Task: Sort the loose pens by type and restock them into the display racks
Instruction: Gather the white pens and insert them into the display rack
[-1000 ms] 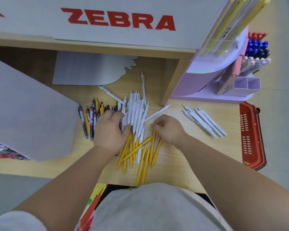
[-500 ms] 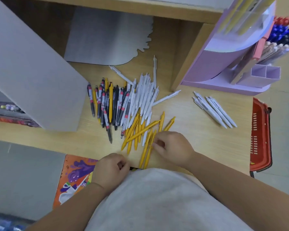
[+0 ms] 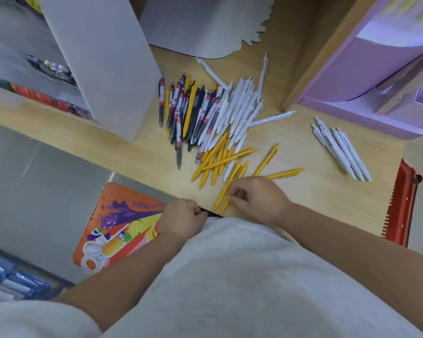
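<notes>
While the right hand (image 3: pixel 257 198) pinches yellow pens (image 3: pixel 220 196) lying just left of its curled fingers, the left hand (image 3: pixel 183 215) curls at the near edge of the desk (image 3: pixel 315 191), its grip unclear.

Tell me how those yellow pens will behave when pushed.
The yellow pens are slim straight barrels, so probably stiff and light. They look round and may roll; those at the right hand reach the table edge and could drop off.

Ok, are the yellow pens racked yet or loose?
Loose: the yellow pens lie scattered flat on the wooden counter, right hand pinching some near its edge.
</notes>
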A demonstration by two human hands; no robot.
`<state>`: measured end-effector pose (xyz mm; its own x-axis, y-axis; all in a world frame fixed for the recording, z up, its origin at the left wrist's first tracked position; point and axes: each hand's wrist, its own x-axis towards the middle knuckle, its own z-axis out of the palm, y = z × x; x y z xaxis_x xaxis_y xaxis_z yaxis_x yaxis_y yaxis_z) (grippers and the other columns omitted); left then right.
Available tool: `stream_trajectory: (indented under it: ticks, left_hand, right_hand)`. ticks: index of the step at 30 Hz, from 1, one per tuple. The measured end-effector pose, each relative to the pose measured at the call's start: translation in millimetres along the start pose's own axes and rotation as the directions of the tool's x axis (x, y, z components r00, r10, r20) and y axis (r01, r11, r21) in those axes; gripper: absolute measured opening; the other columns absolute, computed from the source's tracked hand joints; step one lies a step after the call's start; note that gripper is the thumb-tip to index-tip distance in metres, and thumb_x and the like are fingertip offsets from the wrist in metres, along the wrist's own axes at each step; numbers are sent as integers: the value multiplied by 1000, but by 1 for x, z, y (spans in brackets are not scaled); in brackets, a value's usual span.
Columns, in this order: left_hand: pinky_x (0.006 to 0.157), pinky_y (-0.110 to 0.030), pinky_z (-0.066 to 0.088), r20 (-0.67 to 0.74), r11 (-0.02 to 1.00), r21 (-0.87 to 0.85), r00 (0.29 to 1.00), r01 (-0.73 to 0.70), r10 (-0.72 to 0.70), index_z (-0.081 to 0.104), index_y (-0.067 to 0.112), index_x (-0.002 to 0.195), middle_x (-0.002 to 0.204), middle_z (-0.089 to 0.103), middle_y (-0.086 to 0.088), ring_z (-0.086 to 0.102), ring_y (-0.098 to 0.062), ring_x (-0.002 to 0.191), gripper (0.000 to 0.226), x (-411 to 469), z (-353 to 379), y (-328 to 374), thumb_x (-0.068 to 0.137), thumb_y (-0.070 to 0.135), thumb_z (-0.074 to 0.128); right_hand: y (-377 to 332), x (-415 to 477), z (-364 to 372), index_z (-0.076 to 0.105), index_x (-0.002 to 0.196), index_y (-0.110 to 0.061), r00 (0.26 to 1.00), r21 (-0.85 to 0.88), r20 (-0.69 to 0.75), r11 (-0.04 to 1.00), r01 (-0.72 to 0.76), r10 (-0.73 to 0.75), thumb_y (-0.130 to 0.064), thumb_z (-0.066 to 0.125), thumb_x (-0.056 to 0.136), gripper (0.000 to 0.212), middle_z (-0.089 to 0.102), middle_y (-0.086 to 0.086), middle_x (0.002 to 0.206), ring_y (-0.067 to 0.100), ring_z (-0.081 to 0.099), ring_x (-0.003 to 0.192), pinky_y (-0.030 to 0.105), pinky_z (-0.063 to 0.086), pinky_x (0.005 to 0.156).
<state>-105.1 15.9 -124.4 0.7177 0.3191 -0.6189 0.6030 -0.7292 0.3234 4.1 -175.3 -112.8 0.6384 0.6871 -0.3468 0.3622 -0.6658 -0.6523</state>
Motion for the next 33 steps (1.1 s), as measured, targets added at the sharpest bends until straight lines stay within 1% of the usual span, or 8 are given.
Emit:
stream_trajectory:
  ticks: [4, 9, 16, 18, 21, 27, 29, 33]
  left_hand:
    - [55, -28, 42, 4, 996, 81, 1000, -30, 29, 70, 18, 74, 76, 69, -2, 62, -21, 75, 26, -2, 2, 2, 90, 38, 66]
    - [62, -38, 54, -57, 996, 52, 995, -73, 76, 72, 14, 73, 70, 68, -4, 64, -24, 71, 28, -12, -8, -5, 92, 33, 66]
    - [58, -27, 50, -28, 996, -31, 996, -85, 84, 75, 15, 75, 73, 70, 4, 64, -12, 68, 23, -29, -79, 5, 89, 33, 71]
    - [52, -19, 45, -38, 994, -74, 996, -84, 81, 73, 17, 71, 68, 69, 6, 62, -7, 60, 21, -34, -105, 22, 88, 31, 73]
    - [53, -27, 51, -49, 955, -285, 997, -75, 64, 72, 17, 66, 61, 70, 1, 67, -14, 55, 25, -33, -132, 54, 87, 30, 74]
    - [56, -22, 46, -156, 906, -381, 979, -183, 132, 73, 16, 78, 74, 71, 1, 64, -7, 63, 24, 3, -125, 112, 93, 34, 68]
    - [70, -25, 48, -208, 937, -252, 959, -242, 192, 73, 18, 96, 92, 70, 4, 62, -6, 80, 20, 25, -113, 120, 92, 37, 67]
    - [80, -29, 45, -301, 963, -34, 921, -269, 247, 61, 14, 128, 122, 58, -8, 58, -22, 101, 48, 66, -96, 124, 88, 38, 71]
  right_hand:
    - [2, -1, -1, 69, 93, -24, 1000, 17, 14, 1000, 5, -5, -26, 70, 86, 7, 64, -10, 80, 6, 56, 70, 24, 45, 64]
    - [2, -3, -2, 71, 95, -23, 1000, 63, 11, 998, -15, 15, -27, 68, 88, 8, 65, -9, 82, 8, 59, 75, 31, 52, 69]
    - [-18, -8, -10, 70, 106, -25, 995, 216, 79, 973, -76, 60, -39, 70, 88, 23, 65, -9, 95, 8, 61, 89, 35, 53, 81]
    - [-29, -6, -17, 67, 114, -30, 987, 282, 159, 956, -82, 38, -47, 67, 89, 30, 65, -11, 106, 7, 60, 97, 32, 52, 87]
    - [-44, -6, -31, 64, 113, -30, 976, 316, 217, 948, -49, -22, -47, 56, 96, 25, 66, -8, 101, 10, 60, 93, 33, 51, 84]
    - [-16, -18, -67, 48, 78, -36, 982, 295, -91, 946, -133, 167, -34, 46, 103, 26, 57, -2, 75, 17, 56, 73, 39, 46, 67]
    - [15, -23, -76, 54, 80, -27, 907, 204, -264, 939, -278, 327, -35, 47, 102, 24, 52, 0, 79, 21, 53, 77, 38, 43, 67]
    - [74, -31, -95, 67, 94, -14, 698, 69, -470, 811, -581, 540, -34, 55, 95, 24, 57, 12, 95, 36, 57, 92, 40, 47, 71]
